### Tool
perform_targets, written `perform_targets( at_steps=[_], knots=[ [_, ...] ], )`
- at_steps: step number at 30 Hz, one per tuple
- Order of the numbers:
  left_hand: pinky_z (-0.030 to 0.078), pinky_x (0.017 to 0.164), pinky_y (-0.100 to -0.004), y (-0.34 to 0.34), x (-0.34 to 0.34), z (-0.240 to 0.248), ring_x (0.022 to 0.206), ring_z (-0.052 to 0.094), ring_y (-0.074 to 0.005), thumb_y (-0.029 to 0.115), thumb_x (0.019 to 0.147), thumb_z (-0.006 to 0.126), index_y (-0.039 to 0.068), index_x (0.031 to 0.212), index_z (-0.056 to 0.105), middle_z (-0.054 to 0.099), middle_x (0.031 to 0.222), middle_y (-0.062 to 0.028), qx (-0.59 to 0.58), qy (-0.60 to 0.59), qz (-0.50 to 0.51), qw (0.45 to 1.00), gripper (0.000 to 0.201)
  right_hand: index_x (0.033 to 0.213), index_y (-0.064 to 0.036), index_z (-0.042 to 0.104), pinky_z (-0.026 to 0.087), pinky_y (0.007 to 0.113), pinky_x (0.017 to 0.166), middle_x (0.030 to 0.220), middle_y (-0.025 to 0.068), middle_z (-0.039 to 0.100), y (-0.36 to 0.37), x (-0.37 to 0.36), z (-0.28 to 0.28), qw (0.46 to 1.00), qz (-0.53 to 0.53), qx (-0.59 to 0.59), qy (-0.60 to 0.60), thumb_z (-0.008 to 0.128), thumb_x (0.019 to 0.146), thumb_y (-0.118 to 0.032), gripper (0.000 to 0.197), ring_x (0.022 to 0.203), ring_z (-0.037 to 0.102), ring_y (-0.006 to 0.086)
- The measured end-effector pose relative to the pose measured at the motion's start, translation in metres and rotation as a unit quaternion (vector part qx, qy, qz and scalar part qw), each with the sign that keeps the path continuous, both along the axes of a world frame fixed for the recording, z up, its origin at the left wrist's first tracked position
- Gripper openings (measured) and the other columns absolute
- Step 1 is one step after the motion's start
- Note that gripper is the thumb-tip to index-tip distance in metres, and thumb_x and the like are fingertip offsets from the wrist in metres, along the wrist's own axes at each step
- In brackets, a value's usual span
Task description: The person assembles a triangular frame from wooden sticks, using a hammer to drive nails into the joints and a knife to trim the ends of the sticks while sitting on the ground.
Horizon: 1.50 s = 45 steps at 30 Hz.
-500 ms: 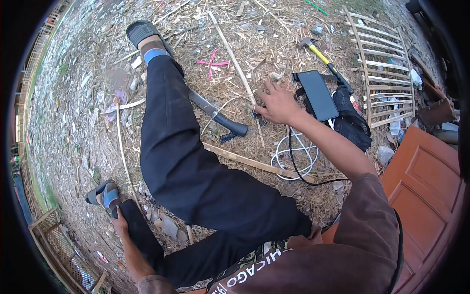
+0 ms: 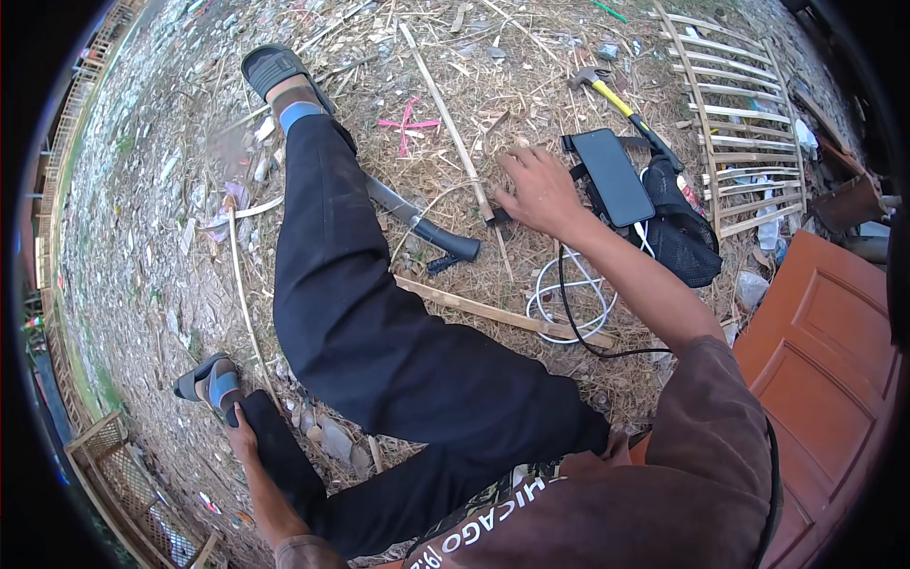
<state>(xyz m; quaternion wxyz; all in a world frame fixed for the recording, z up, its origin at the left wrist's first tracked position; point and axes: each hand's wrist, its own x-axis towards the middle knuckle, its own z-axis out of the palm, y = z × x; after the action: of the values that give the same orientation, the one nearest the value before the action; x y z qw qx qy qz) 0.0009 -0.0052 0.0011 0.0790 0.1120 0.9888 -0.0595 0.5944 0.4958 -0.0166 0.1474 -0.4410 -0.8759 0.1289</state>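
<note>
My right hand (image 2: 542, 194) is low over the dry ground, palm down. Its fingers are stretched forward with the thumb apart, beside a small black piece (image 2: 498, 218) and the near end of a long split-wood stick (image 2: 445, 114). At the lower left, my left hand (image 2: 243, 434) is wrapped round my lower leg, above a sandaled foot (image 2: 210, 377); most of its fingers are hidden. A blade tool with a thick dark handle (image 2: 444, 239) lies partly under my other leg. A phone (image 2: 614, 177) rests on a black mesh bag (image 2: 684, 232), right of my right hand.
A yellow-handled hammer (image 2: 616, 104) lies beyond the phone. White cable (image 2: 569, 302) coils near my right forearm, beside a flat wooden slat (image 2: 474, 308). A slatted bamboo panel (image 2: 749, 142) and a brown panelled door (image 2: 820, 351) are at the right. Pink ribbon (image 2: 408, 125) forms a cross.
My right hand's fingers have drawn closer together, and the hand has shifted slightly, showing more of the small black piece. My left hand stays on my lower leg. The whole view has shifted a little.
</note>
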Motion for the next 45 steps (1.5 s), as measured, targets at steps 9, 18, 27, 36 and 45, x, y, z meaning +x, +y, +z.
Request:
perform_targets(
  at_steps=[9, 18, 27, 36, 45],
  knots=[
    [0.038, 0.108, -0.0491, -0.004, 0.001, 0.001, 0.127, 0.050, -0.0479, 0.086, 0.082, 0.039, -0.008, 0.139, 0.047, 0.053, 0.135, -0.0351, -0.015, 0.010, 0.040, 0.999, 0.110, 0.115, -0.0053, 0.061, 0.054, 0.046, 0.086, 0.129, 0.0212, 0.052, -0.009, 0.004, 0.005, 0.991, 0.005, -0.077, -0.108, 0.068, 0.081, -0.015, 0.037, 0.105, 0.060, 0.0374],
    [0.039, 0.106, -0.0490, 0.002, 0.004, 0.002, 0.125, 0.052, -0.0476, 0.084, 0.083, 0.043, -0.010, 0.137, 0.047, 0.054, 0.133, -0.0356, 0.018, -0.013, 0.014, 1.000, 0.108, 0.098, -0.0006, 0.066, 0.052, 0.048, 0.088, 0.096, 0.0222, 0.065, 0.028, 0.025, 0.007, 0.994, -0.032, -0.104, 0.007, 0.066, 0.078, -0.013, 0.024, 0.095, 0.064, 0.0397],
    [0.040, 0.105, -0.0493, -0.007, 0.000, 0.001, 0.124, 0.052, -0.0485, 0.084, 0.084, 0.042, -0.012, 0.135, 0.048, 0.054, 0.130, -0.0371, 0.014, 0.001, 0.017, 1.000, 0.108, 0.118, -0.0039, 0.067, 0.053, 0.036, 0.076, 0.084, 0.0089, 0.058, 0.100, 0.037, 0.064, 0.955, -0.171, -0.176, 0.166, 0.072, 0.080, -0.020, 0.042, 0.089, 0.066, 0.0223],
    [0.038, 0.107, -0.0491, -0.012, -0.006, -0.004, 0.126, 0.050, -0.0488, 0.084, 0.085, 0.041, -0.013, 0.137, 0.044, 0.052, 0.133, -0.0381, 0.000, -0.008, 0.027, 1.000, 0.109, 0.157, -0.0224, 0.024, 0.049, 0.049, 0.102, 0.149, 0.0282, 0.039, 0.072, 0.075, 0.057, 0.928, -0.163, -0.176, -0.286, 0.077, 0.074, -0.046, 0.101, 0.123, 0.056, 0.0462],
    [0.038, 0.107, -0.0484, -0.002, 0.004, -0.002, 0.126, 0.050, -0.0493, 0.082, 0.086, 0.042, -0.015, 0.136, 0.043, 0.051, 0.134, -0.0384, 0.026, -0.010, 0.004, 1.000, 0.110, 0.157, -0.0313, 0.015, 0.048, 0.060, 0.097, 0.154, 0.0248, 0.025, 0.010, 0.105, 0.022, 0.943, -0.243, -0.152, -0.167, 0.082, 0.068, -0.030, 0.111, 0.123, 0.048, 0.0573]
  ],
)
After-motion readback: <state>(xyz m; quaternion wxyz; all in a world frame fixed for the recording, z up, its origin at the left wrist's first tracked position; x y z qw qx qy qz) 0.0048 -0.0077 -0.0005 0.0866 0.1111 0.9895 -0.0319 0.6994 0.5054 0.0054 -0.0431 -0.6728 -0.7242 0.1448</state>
